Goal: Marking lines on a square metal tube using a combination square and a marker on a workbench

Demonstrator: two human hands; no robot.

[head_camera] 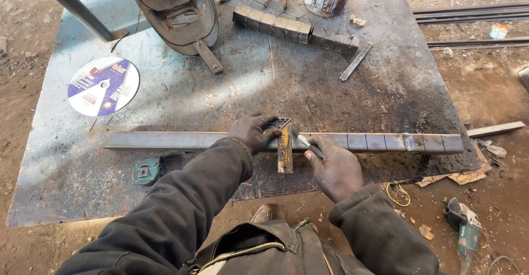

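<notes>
The left hand [252,132] presses a try square [284,143] flat across the steel bar [176,140]; its grip is closed on the square. Just right, the right hand [335,167] has its grip pinched on a marker [306,144], tip touching the bar beside the square's blade.

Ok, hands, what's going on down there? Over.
Left hand pressing square on steel bar. Right hand holding marker at the square's edge. Nothing blocking the bar.
</notes>
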